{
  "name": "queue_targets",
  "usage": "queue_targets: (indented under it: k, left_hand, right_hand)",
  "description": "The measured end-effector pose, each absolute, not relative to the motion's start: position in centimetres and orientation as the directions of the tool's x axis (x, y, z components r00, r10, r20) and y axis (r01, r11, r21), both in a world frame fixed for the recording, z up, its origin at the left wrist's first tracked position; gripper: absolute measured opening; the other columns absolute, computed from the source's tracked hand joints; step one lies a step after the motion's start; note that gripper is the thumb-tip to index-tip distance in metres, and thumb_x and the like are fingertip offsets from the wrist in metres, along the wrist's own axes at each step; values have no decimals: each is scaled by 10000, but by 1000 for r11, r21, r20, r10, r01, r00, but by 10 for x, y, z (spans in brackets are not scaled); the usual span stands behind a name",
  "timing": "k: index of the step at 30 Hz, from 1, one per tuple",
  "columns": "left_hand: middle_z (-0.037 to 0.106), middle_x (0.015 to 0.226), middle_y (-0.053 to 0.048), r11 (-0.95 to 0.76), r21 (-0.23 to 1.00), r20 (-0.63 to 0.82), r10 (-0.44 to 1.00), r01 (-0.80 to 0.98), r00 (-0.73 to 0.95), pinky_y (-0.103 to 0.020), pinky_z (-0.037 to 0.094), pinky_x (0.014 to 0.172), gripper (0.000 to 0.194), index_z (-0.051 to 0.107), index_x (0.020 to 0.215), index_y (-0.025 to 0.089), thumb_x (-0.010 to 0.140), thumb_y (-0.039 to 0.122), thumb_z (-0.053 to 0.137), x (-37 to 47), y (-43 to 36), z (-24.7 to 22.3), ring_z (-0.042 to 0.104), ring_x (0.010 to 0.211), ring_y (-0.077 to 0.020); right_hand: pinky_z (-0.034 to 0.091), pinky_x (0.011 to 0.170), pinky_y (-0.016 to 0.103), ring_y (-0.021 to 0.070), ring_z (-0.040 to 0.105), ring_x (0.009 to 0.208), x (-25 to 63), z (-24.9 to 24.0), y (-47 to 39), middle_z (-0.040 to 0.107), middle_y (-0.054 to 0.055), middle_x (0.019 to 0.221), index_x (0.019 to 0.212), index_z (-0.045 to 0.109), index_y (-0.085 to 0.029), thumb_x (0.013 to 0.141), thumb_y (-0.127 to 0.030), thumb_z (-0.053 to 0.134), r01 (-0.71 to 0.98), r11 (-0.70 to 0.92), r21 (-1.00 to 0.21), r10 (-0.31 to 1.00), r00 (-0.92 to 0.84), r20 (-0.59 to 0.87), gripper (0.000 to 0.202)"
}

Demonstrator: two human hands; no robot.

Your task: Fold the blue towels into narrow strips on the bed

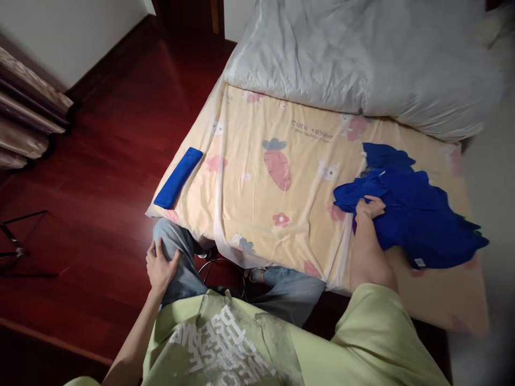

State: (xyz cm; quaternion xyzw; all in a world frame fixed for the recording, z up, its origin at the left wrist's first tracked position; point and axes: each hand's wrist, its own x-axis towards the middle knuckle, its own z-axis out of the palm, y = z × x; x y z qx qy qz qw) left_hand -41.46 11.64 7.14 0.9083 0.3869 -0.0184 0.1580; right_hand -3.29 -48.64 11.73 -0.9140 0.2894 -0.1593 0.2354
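A loose pile of blue cloth (418, 214) lies on the right part of the bed. My right hand (370, 207) is at the pile's near left side, its fingers closed on the edge of the blue cloth. My left hand (161, 266) rests on my left knee with its fingers spread, holding nothing. A flat, narrow folded blue cloth (178, 178) lies at the bed's left edge, beyond my left hand.
The bed (249, 203) has a yellow sheet printed with carrots and rabbits. A grey quilt (341, 59) is bunched across its far side. Curtains (28, 118) hang at the left, and a thin black stand (18, 249) is on the red floor (104, 161).
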Motion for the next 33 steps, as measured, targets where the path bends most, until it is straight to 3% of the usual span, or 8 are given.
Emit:
queue_targets:
  k: [4,6,9,14,17,20,26,33]
  left_hand:
    - [375,1590,-186,-667,267,-142,686,695,713,-559,464,1102,814,347,1602,197,920,591,553,-414,117,70,458,1388,-414]
    - [365,1592,-203,-682,264,-132,675,682,726,-574,460,1102,816,341,1602,178,923,574,562,-415,118,70,459,1383,-425]
    - [340,1603,-211,-732,284,-96,620,619,778,-578,403,1164,711,404,1559,154,942,468,567,-415,113,76,395,1443,-417]
    - [509,1480,-141,-746,626,-56,248,228,967,-491,381,1222,496,553,1413,222,918,248,561,-410,63,100,463,1416,-295]
    - [590,1375,-131,-457,889,-53,-187,-39,981,-465,482,1138,553,553,1413,222,862,211,597,-411,22,115,577,1297,-270]
    - [511,1461,-171,-245,962,23,-366,-120,930,-496,482,1136,749,479,1497,205,773,188,671,-423,-5,131,543,1345,-311]
    - [307,1626,-193,-251,958,70,-261,-138,963,-549,354,1238,1023,231,1636,218,724,96,679,-466,0,163,329,1523,-341]
    - [670,1139,-110,-447,887,207,164,-115,964,-337,569,926,161,683,1074,210,1020,222,532,-472,18,167,675,1067,-196]
  right_hand:
    - [478,873,354,204,588,881,-60,127,-428,637,180,1074,1026,729,-91,873,-67,550,-331,-771,-544,-516,826,229,237]
    - [476,927,364,219,598,939,-106,136,-376,648,128,1006,950,728,-149,886,-102,562,-77,-796,-600,-283,924,257,184]
    - [507,926,371,229,626,946,-207,143,-290,683,88,948,908,734,-216,946,-246,590,161,-591,-791,79,987,142,152]
    - [570,671,350,213,639,738,-374,136,-188,692,44,893,1067,708,-279,888,-465,703,-222,-141,-965,82,969,-235,258]
    - [596,665,348,212,671,752,-429,136,-165,704,26,925,1216,635,-309,837,-502,757,-364,84,-928,154,925,-349,442]
    - [621,755,362,226,709,852,-441,143,-166,726,37,999,1262,609,-298,814,-481,788,-382,125,-916,191,915,-356,516]
    - [621,915,400,250,740,978,-407,167,-178,738,89,1198,1357,607,-247,865,-405,756,-283,-24,-959,322,906,-276,537]
    - [483,1174,455,270,601,1333,-406,185,-160,617,7,1456,1483,569,-355,937,-196,589,145,-285,-948,516,856,-24,569]
